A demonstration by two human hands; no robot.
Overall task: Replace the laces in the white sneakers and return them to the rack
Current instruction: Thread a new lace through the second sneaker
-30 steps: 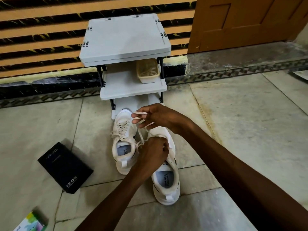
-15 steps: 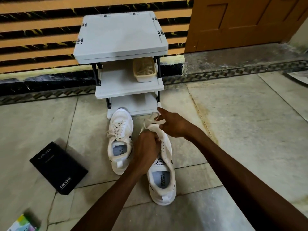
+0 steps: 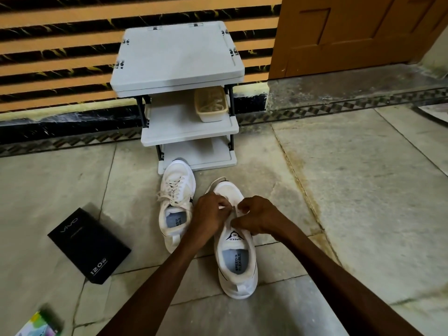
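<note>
**Both hands down on the right-hand sneaker's lacing**

Left hand (image 3: 210, 215) and right hand (image 3: 258, 218) are side by side over the front half of the nearer white sneaker (image 3: 236, 253), fingers curled in, each pinching a bit of white lace (image 3: 224, 207) at the eyelets. The two hands almost meet over the tongue; the exact grip under the fingers is hard to read. A loop of lace pokes out past the toe. That sneaker lies on the tiled floor (image 3: 351, 190), heel toward the camera, its insole printed "SPEED FLEXIBLE".

Just left of it, toe touching the rack's bottom shelf, sits the second white sneaker (image 3: 176, 202), already laced, its ends splayed out to the left.

Straight ahead stands the grey three-tier shoe rack (image 3: 179, 57) against the striped wall. On its middle shelf, right side, a small cream tub (image 3: 211, 106) holds what looks like coiled laces.

Off to the left on the floor, well apart from the shoes, a black Vivo box (image 3: 89, 244) marked "120W", and a colourful packet (image 3: 36, 326) cut by the bottom edge. A brown wooden door (image 3: 351, 32) fills the upper right.
</note>
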